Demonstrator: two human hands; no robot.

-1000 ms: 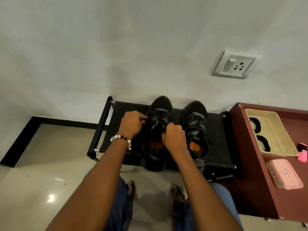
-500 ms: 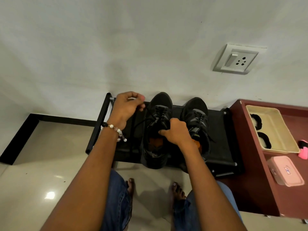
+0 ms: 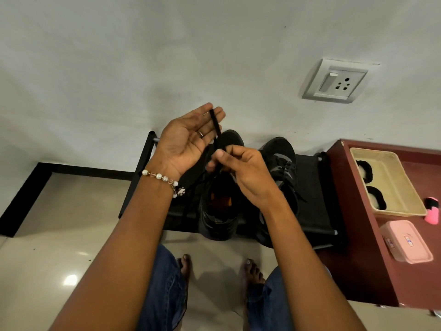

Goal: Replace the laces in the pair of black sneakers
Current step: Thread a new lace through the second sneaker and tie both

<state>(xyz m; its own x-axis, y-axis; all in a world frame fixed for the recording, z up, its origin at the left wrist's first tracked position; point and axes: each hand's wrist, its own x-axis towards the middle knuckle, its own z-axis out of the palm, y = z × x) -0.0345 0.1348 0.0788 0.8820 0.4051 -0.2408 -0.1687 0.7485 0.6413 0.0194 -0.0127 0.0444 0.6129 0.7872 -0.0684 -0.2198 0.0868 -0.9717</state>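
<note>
Lace: a black lace (image 3: 214,126) runs up from the left sneaker (image 3: 220,206), passes through the right hand (image 3: 245,173) and lies across the left hand (image 3: 188,142).
Right hand: thumb and forefinger pinch the lace just above the sneaker's opening; the other fingers (image 3: 229,151) are curled.
Left hand: palm up, fingers (image 3: 207,120) straight and close together, the lace's upper end resting across them, above and just left of the right fingers.
Left sneaker: directly below both hands, upright on the shoe rack (image 3: 315,187), orange insole showing.
Right sneaker: (image 3: 281,163) just right of the right fingers, beside its mate, laces in.
Bracelet: beaded (image 3: 164,180), on the left wrist.
Worktop: a red cabinet (image 3: 358,211) well right of the fingers carries a cream tray (image 3: 405,187) and a pink box (image 3: 405,242).
Wall socket: (image 3: 334,82) above and right of the fingers.
</note>
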